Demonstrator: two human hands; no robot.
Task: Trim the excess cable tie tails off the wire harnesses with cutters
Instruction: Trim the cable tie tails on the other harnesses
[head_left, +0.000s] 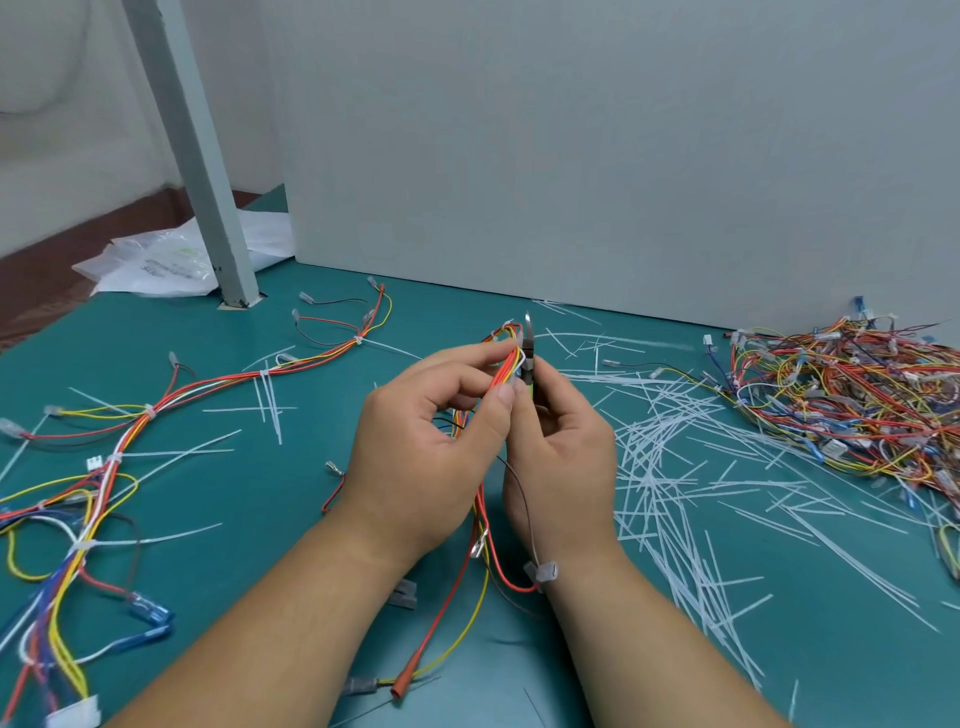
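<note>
My left hand pinches a wire harness of red, orange, yellow and white wires, lifted above the table. Its loose ends hang down between my wrists. My right hand grips small cutters with a green handle, the metal jaws pointing up right beside the bundle near a white cable tie. Whether the jaws touch the tie is hidden by my fingers.
A long harness with untrimmed tie tails lies across the green table on the left. Several cut white tie tails are scattered on the right. A heap of harnesses sits at far right. A grey post and plastic bags stand at back left.
</note>
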